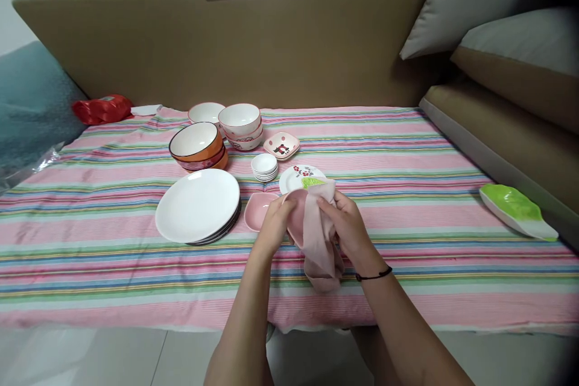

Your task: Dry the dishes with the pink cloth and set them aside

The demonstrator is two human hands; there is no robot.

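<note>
Both forearms reach in from below, meeting over a striped cotton cloth (407, 205) of pink, green and blue bands. Left hand (271, 226) grips the rim of a small pink dish (296, 217), tilted up above the cloth, while the right hand (348, 229) (a black band on its wrist) presses a soft, pale pink rag (319, 247) against it, fingers curled into the fabric. Just left lies a glossy stack of white plates (198, 205); behind stand stacked bowls (199, 146). Far right rests a green leaf-shaped dish (515, 210).
</note>
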